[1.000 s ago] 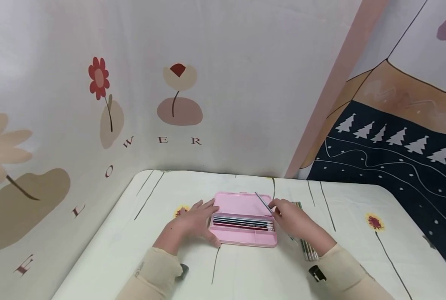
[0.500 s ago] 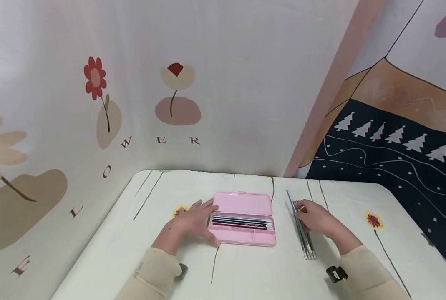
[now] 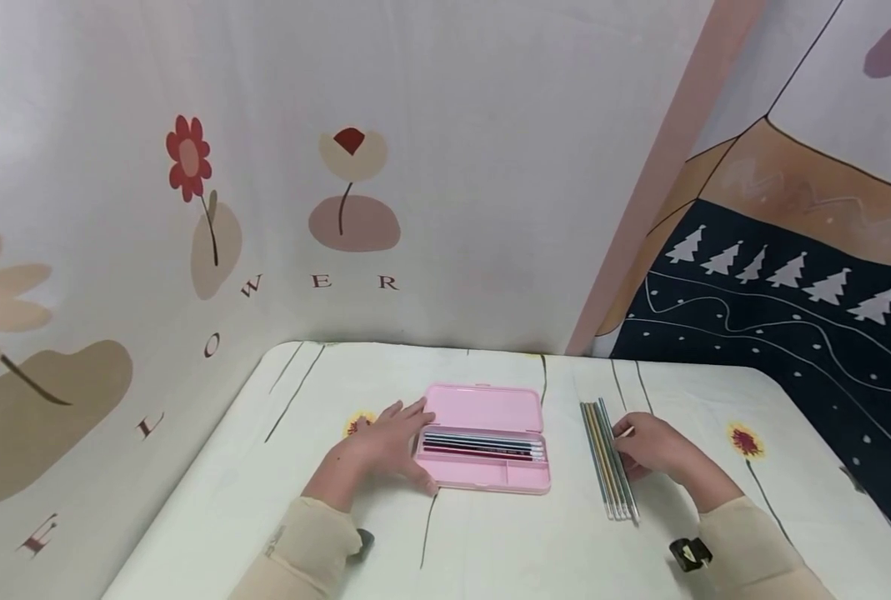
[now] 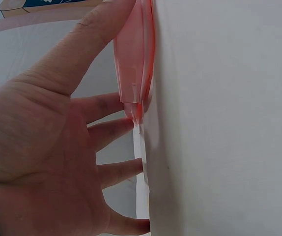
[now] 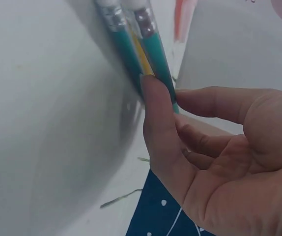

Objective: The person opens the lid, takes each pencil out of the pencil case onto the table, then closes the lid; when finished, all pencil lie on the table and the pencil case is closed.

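A pink pencil case (image 3: 483,408) lies open on the table, its lid folded back. Several dark and red pencils (image 3: 478,447) lie side by side in its long compartment. My left hand (image 3: 388,442) rests at the case's left end with fingers spread, the thumb at the front corner; the left wrist view shows the fingers beside the case's end (image 4: 131,64). To the right of the case, several teal and gold pencils (image 3: 603,462) lie in a row. My right hand (image 3: 655,447) pinches a teal pencil (image 5: 153,54) between thumb and forefinger at that row's right edge.
A white cloth with printed flowers and stems covers the table (image 3: 325,550). A pale flower-printed curtain (image 3: 475,208) hangs behind it, and a dark tree-patterned cloth (image 3: 775,350) hangs on the right. A small front compartment (image 3: 528,476) of the case holds nothing visible.
My right hand has carried a pencil from over the case's right side rightward to the row of pencils. The pencil now lies along the row's right side. My left hand has stayed put.
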The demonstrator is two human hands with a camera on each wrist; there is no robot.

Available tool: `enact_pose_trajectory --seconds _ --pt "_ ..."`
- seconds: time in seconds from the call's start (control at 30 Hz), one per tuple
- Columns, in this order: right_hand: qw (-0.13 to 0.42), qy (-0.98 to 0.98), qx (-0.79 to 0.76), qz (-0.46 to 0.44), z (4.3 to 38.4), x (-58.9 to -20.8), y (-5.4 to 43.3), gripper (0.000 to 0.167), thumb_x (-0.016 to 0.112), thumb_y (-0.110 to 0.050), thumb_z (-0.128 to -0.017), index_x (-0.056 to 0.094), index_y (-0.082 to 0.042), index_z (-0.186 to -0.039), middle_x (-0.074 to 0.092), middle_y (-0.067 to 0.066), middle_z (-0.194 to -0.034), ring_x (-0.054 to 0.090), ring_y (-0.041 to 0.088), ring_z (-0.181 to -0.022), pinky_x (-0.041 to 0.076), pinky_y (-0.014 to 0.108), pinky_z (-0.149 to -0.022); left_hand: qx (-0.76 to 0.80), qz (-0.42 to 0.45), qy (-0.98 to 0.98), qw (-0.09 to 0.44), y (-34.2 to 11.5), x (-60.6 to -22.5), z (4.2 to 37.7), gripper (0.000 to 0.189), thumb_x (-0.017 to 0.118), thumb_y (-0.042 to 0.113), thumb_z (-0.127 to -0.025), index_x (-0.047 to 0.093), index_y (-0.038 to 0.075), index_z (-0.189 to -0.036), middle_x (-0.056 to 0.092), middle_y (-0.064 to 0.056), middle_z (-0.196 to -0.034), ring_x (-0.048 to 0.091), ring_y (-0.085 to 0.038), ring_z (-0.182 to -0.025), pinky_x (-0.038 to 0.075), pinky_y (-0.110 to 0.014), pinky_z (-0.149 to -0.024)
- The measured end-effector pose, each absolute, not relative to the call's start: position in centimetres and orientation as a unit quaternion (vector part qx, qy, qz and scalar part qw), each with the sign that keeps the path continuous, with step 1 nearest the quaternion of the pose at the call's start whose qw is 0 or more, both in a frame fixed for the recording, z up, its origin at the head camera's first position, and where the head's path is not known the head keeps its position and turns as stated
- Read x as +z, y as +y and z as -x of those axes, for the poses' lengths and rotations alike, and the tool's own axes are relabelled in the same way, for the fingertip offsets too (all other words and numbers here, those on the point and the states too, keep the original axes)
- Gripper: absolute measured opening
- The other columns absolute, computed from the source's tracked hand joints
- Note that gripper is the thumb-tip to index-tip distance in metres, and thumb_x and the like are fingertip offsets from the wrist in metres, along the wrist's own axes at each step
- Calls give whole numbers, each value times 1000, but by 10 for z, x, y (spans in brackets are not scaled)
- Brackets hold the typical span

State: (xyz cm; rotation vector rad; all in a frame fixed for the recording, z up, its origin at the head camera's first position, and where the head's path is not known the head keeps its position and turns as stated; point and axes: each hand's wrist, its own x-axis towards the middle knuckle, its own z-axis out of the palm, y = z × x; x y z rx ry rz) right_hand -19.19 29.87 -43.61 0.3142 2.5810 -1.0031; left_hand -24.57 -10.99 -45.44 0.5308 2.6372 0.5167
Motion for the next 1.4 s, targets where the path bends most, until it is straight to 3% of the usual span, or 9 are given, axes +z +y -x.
enact_pose_trajectory --seconds 0.7,0.93,1.1,1.27,1.4 --pt "172 918 -337 -119 195 -439 295 38 58 -10 -106 55 15 -134 67 18 -95 70 20 -78 66 33 -69 184 -194 943 199 -109 -455 245 118 98 57 -66 43 23 -165 23 4 -181 15 -36 -170 12 -85 -124" --pt "168 932 -301 -109 195 -441 291 38 58 -15 -107 57 14 -132 67 18 -96 69 20 -78 64 31 -68 178 -189 945 200 -108 -454 244 117 98 57 -67 43 24 -164 24 4 -181 15 -36 -170 12 -84 -125" --pt "162 939 -285 -104 194 -441 290 39 57 -21 -108 58 12 -130 67 13 -88 67 18 -71 62 30 -65 180 -195 943 200 -109 -454 244 117 98 56 -67 42 23 -165 23 4 -181 15 -37 -169 12 -85 -124" --pt "128 963 -220 -85 193 -435 278 50 56 -30 -108 57 12 -136 69 14 -88 60 18 -67 51 32 -63 182 -195 942 202 -109 -454 244 117 98 55 -68 42 23 -165 22 4 -181 15 -36 -170 11 -85 -125" --pt "82 976 -195 -47 190 -429 251 43 62 -30 -107 64 8 -128 70 13 -92 58 19 -71 49 33 -63 179 -192 943 203 -109 -453 244 117 98 56 -68 42 23 -165 22 4 -181 15 -36 -170 12 -84 -125"
